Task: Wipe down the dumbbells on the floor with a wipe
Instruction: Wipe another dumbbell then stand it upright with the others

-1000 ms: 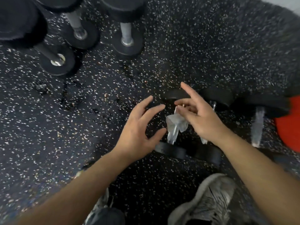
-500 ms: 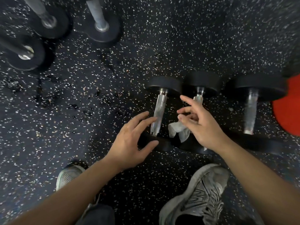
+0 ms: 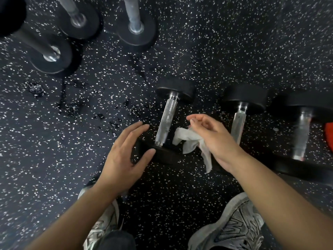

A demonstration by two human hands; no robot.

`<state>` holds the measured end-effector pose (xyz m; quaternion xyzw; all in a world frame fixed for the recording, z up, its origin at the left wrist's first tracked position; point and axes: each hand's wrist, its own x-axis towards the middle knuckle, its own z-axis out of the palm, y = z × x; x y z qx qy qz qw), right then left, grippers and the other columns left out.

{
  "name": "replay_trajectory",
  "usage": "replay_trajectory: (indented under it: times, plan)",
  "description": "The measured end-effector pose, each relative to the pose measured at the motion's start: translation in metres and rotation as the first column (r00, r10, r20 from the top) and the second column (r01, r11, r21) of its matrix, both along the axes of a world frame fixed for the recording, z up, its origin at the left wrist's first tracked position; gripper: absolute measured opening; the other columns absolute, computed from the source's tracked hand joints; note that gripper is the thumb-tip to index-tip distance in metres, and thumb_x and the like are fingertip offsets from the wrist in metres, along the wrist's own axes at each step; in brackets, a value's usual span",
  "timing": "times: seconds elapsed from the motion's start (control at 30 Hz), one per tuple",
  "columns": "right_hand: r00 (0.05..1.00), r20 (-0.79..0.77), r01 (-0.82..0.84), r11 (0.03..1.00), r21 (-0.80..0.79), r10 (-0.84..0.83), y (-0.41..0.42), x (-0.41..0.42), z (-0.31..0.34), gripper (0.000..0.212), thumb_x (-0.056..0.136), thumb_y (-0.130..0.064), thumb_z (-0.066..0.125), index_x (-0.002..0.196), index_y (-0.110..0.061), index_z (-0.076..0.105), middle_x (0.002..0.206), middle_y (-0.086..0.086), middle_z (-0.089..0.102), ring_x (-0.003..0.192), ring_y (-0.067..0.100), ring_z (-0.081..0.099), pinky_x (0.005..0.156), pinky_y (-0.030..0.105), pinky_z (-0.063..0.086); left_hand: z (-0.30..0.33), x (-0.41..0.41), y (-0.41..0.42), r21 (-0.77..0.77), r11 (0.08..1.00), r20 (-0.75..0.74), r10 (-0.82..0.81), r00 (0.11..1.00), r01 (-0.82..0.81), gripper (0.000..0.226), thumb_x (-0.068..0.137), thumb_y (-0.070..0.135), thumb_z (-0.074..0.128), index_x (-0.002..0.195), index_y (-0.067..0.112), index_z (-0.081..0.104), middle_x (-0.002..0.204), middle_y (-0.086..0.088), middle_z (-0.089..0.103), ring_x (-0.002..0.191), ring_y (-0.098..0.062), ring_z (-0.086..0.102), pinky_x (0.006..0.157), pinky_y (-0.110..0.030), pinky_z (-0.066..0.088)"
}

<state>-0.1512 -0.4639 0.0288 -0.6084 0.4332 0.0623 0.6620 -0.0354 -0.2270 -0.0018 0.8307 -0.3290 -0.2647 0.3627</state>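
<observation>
Three black dumbbells lie side by side on the speckled floor: the left dumbbell (image 3: 166,121) with a knurled steel handle, the middle dumbbell (image 3: 239,120) and the right dumbbell (image 3: 301,134). My right hand (image 3: 214,139) holds a crumpled white wipe (image 3: 189,139) just right of the left dumbbell's handle, between the left and middle dumbbells. My left hand (image 3: 124,156) hovers with straight fingers at the near weight head of the left dumbbell, thumb close to its rim; whether it touches is unclear.
Three more dumbbells (image 3: 135,24) stand on end at the top left. Wet patches (image 3: 72,105) mark the floor left of centre. A red object (image 3: 328,136) shows at the right edge. My two grey sneakers (image 3: 232,226) stand at the bottom.
The view has shifted, so the dumbbells sit lower and larger. The left and middle dumbbells now lie further apart. My right hand has turned lower with the wipe hanging from it. My left hand stays by the near head.
</observation>
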Motion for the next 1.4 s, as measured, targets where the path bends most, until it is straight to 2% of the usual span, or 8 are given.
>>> replay_trajectory:
  times: [0.27,0.47,0.67,0.83,0.93,1.0,1.13,1.4]
  plan:
    - [0.992,0.055,0.073,0.879,0.471,-0.112,0.022,0.038,-0.010,0.042,0.096,0.002,0.060,0.134,-0.015,0.063,0.123,0.010,0.073,0.108,0.022,0.071,0.100,0.038,0.055,-0.008,0.023,0.014,-0.030,0.989,-0.034,0.140,0.990,-0.141,0.050,0.101,0.039,0.055,0.149,0.023,0.051,0.148,0.010,0.053,0.141,-0.001,0.046,0.115,-0.015,0.035]
    - [0.956,0.101,-0.288,0.949,0.130,0.276,0.049,0.062,-0.017,0.055,0.086,0.001,0.079,0.133,-0.027,0.066,0.124,-0.006,0.071,0.111,0.013,0.070,0.101,0.037,0.058,-0.006,0.039,0.026,-0.046,0.985,0.002,0.169,0.986,-0.169,0.050,0.099,0.035,0.059,0.147,0.022,0.053,0.144,0.008,0.056,0.133,-0.003,0.051,0.108,-0.017,0.041]
    - [0.869,0.083,-0.484,0.873,-0.068,0.488,0.072,0.082,-0.020,0.026,0.096,-0.027,0.072,0.122,-0.027,0.074,0.104,-0.009,0.077,0.094,0.008,0.070,0.090,0.032,0.060,-0.005,0.050,0.036,-0.071,0.971,0.013,0.229,0.973,-0.228,0.049,0.099,0.036,0.061,0.145,0.020,0.054,0.142,0.005,0.057,0.132,-0.004,0.053,0.108,-0.018,0.044]
    - [0.912,0.035,-0.359,0.836,-0.414,0.409,0.072,0.095,-0.026,0.010,0.104,-0.029,0.060,0.108,-0.026,0.069,0.088,-0.010,0.073,0.070,0.008,0.067,0.063,0.035,0.057,-0.003,0.058,0.041,-0.082,0.965,0.020,0.250,0.968,-0.247,0.051,0.098,0.033,0.062,0.144,0.016,0.054,0.141,0.004,0.058,0.132,-0.010,0.056,0.111,-0.020,0.042]
    - [0.950,0.036,-0.179,0.631,-0.755,0.312,0.068,0.109,-0.031,0.013,0.102,-0.017,0.061,0.108,-0.025,0.070,0.073,-0.015,0.065,0.051,0.002,0.052,0.049,0.014,0.035,-0.004,0.061,0.042,-0.099,0.960,0.009,0.263,0.965,-0.260,0.050,0.098,0.035,0.059,0.145,0.016,0.054,0.140,0.003,0.059,0.132,-0.012,0.057,0.111,-0.026,0.045]
    - [0.952,0.041,-0.109,0.462,-0.880,0.302,0.067,0.122,-0.037,0.018,0.101,-0.015,0.060,0.110,-0.022,0.074,0.080,-0.013,0.070,0.061,-0.001,0.057,0.056,0.013,0.043,-0.004,0.062,0.044,-0.115,0.957,0.012,0.270,0.963,-0.267,0.051,0.098,0.034,0.060,0.144,0.014,0.054,0.139,0.002,0.060,0.131,-0.013,0.058,0.111,-0.029,0.046]
    - [0.932,0.025,-0.100,0.323,-0.941,0.361,0.073,0.139,-0.055,0.021,0.103,-0.020,0.061,0.117,-0.023,0.076,0.088,-0.008,0.072,0.065,0.008,0.060,0.052,0.033,0.052,-0.004,0.064,0.046,-0.122,0.950,-0.011,0.288,0.958,-0.287,0.052,0.097,0.035,0.061,0.144,0.015,0.054,0.138,0.003,0.060,0.130,-0.011,0.058,0.111,-0.024,0.044]
    - [0.913,0.037,-0.193,0.510,-0.838,0.407,0.081,0.148,-0.060,0.033,0.105,-0.034,0.060,0.135,-0.022,0.069,0.126,-0.002,0.070,0.107,0.013,0.068,0.090,0.027,0.055,-0.003,0.060,0.044,-0.107,0.939,-0.084,0.320,0.944,-0.328,0.060,0.093,0.036,0.069,0.148,0.022,0.050,0.137,0.010,0.056,0.129,-0.003,0.055,0.106,-0.014,0.043]
